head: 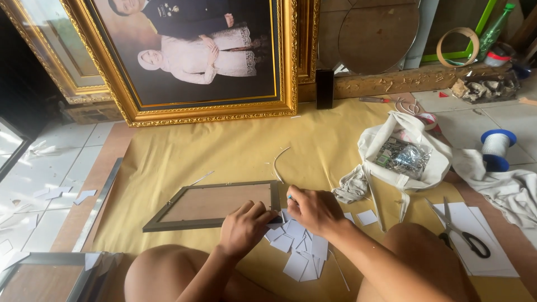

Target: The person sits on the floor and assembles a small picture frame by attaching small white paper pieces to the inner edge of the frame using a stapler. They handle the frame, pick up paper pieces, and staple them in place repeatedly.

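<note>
A large gilt-framed portrait (pixel 190 61) leans against the far wall ahead of me, with a second gold frame (pixel 50 56) behind it to the left. Far right sit a round brown board (pixel 377 36) and a roll of tape (pixel 457 47). To my right lies a white cloth bag (pixel 403 168) of small metal parts, a blue spool (pixel 495 150) beyond it, and black-handled scissors (pixel 464 235) on white sheets near my knee.

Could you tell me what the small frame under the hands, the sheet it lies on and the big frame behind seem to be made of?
Small frame: dull grey-green moulding, perhaps metal or painted wood, with a brown board back like fibreboard. Sheet: matte tan, creased, probably kraft paper. Big frame: carved, glossy gold, likely gilded wood or resin. Left hand and right hand press its corner.
</note>
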